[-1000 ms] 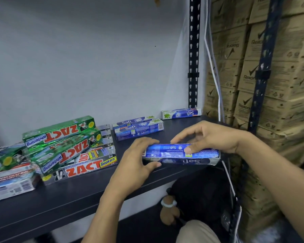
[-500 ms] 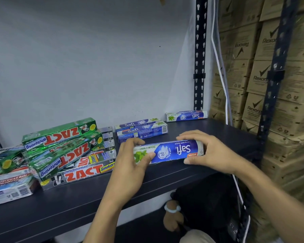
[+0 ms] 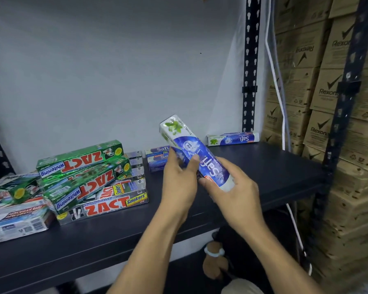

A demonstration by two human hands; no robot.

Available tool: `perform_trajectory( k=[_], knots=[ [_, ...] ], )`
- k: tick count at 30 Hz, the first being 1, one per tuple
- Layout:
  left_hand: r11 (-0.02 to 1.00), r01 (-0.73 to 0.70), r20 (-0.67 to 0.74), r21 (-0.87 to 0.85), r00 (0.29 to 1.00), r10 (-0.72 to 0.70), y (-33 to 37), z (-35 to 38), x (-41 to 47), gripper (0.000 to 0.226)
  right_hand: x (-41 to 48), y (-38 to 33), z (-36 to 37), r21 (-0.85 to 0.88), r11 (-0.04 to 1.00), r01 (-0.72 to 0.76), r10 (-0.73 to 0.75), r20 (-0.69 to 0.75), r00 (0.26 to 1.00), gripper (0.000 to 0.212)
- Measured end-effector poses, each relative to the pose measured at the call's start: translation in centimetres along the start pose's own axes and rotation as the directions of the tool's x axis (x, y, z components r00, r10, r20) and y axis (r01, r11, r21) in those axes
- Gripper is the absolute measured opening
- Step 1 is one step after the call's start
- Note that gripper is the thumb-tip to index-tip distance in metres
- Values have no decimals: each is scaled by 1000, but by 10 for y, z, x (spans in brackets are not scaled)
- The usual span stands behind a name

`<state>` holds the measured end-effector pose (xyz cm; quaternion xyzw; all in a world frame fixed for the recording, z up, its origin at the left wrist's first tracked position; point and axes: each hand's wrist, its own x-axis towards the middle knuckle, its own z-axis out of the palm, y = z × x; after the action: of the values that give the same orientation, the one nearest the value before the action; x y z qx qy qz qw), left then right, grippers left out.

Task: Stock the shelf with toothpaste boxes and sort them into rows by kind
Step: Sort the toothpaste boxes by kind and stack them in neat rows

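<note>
A blue and white Safi toothpaste box (image 3: 191, 149) is held tilted above the dark shelf (image 3: 263, 166), its green-leaf end up and to the left. My left hand (image 3: 179, 181) grips its middle from the left; my right hand (image 3: 232, 189) holds its lower end. Behind my left hand lie two stacked Safi boxes (image 3: 157, 160). One more Safi box (image 3: 232, 139) stands on its long edge against the back wall at right. Green Zact Whitening boxes (image 3: 81, 166) are piled on silver Zact Smokers boxes (image 3: 106, 204) at left.
Red and white toothpaste boxes (image 3: 13, 217) lie at the far left. A perforated black upright (image 3: 250, 66) and white cable (image 3: 276, 81) flank the shelf's right end. Stacked Rexona cartons (image 3: 327, 124) fill the right. A brown plush toy (image 3: 215, 264) sits below the shelf.
The Safi box has gone from lying level at the shelf's front edge to lifted and tilted, leaf end up. Both hands rose with it.
</note>
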<state>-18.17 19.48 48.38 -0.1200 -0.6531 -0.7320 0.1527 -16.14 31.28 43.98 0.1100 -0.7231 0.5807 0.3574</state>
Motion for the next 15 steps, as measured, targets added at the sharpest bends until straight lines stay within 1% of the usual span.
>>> perform_trajectory(
  k=[2, 3, 5, 6, 8, 10, 12, 14, 15],
  knots=[
    [996, 35, 52, 81, 998, -39, 7, -3, 20, 27, 4, 1, -9, 60, 998, -18, 11, 123, 992, 40],
    [988, 64, 103, 141, 992, -79, 11, -6, 28, 27, 8, 3, -15, 77, 996, -36, 23, 157, 987, 40],
    [943, 118, 231, 310, 953, -195, 20, -13, 40, 30, 19, 13, -27, 27, 997, -69, 65, 146, 987, 44],
    [899, 114, 299, 423, 919, -257, 24, -15, 42, 32, 25, 17, -33, -13, 997, -81, 82, 132, 988, 48],
    [764, 23, 379, 644, 859, -345, 31, -16, 43, 30, 39, 27, -44, -58, 994, -90, 98, 162, 982, 61],
    [618, -98, 405, 780, 832, -379, 31, -16, 47, 32, 50, 33, -55, -82, 992, -92, 111, 271, 956, 74],
    [503, -190, 422, 843, 814, -399, 32, -15, 49, 34, 56, 34, -62, -153, 987, -51, 110, 405, 908, 78],
    [455, -232, 430, 860, 810, -399, 33, -16, 50, 32, 60, 34, -62, -248, 968, 28, 105, 506, 856, 74],
    [432, -258, 434, 864, 816, -382, 34, -17, 50, 30, 62, 35, -61, -289, 955, 63, 106, 534, 839, 71]
  ],
)
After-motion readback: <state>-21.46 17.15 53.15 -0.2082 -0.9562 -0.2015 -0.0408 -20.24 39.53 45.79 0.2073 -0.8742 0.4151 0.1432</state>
